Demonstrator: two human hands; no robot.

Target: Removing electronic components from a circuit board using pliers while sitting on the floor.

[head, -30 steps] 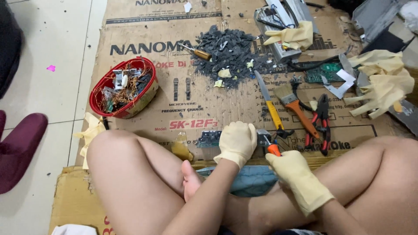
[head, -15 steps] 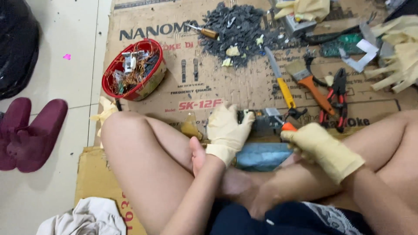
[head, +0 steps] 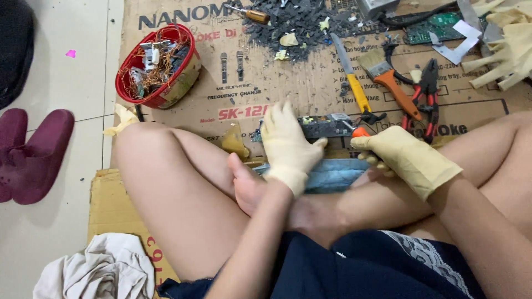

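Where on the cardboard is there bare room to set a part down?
The bare patch of cardboard lies between the red bowl and the yellow-handled knife, ahead of the left hand. It is crowded right of the knife: brush, red pliers, and black scrap pile farther out.

Two gloved hands (head: 288, 145) (head: 402, 158), one red bowl (head: 185, 66), one brush (head: 390, 80), one pliers (head: 428, 91), two slippers (head: 33, 152), two screwdrivers (head: 252, 14) (head: 352, 83).

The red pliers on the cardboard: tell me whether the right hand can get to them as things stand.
Probably yes. The red pliers lie uncovered on the cardboard, just beyond the right hand, with nothing between them. But that hand's fingers are shut on an orange-handled tool, so it isn't free.
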